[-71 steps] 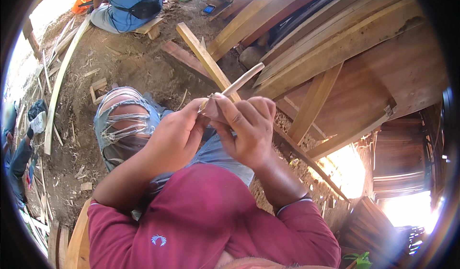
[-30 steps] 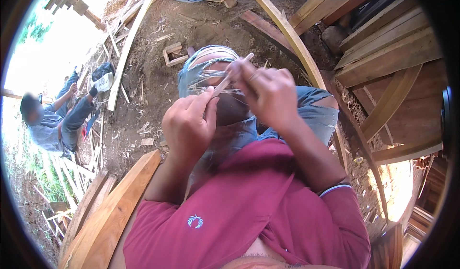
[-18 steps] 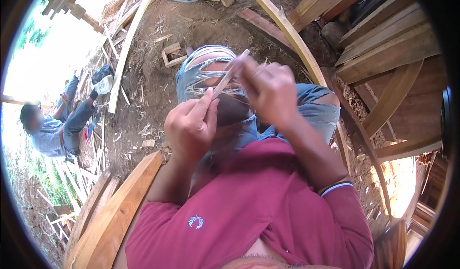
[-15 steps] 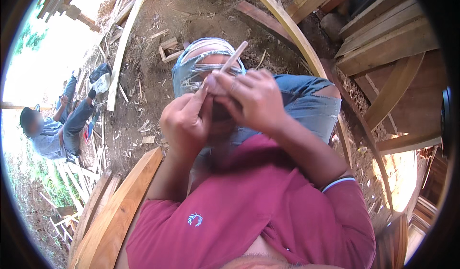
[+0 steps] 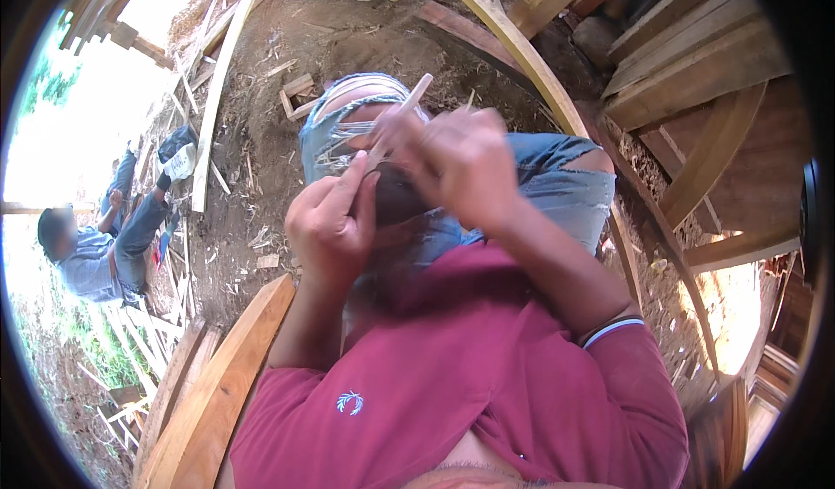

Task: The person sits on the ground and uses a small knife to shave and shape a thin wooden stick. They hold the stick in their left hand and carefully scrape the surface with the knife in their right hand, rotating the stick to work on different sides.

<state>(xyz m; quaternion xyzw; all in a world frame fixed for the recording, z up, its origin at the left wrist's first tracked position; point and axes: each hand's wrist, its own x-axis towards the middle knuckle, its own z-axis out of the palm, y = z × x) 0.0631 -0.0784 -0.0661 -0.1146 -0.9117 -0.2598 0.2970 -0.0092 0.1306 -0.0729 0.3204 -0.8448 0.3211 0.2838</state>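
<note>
My 2 hands raised over my knees, left hand half-curled with forefinger along 1 thin wood sliver, right hand clenched around it, sliver tip pointing to 1 o'clock, 1 person at 9 o'clock

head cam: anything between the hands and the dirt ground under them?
Yes, in the head view: the person's knees in torn blue jeans sit below the left hand and right hand holding the thin wooden stick.
</note>
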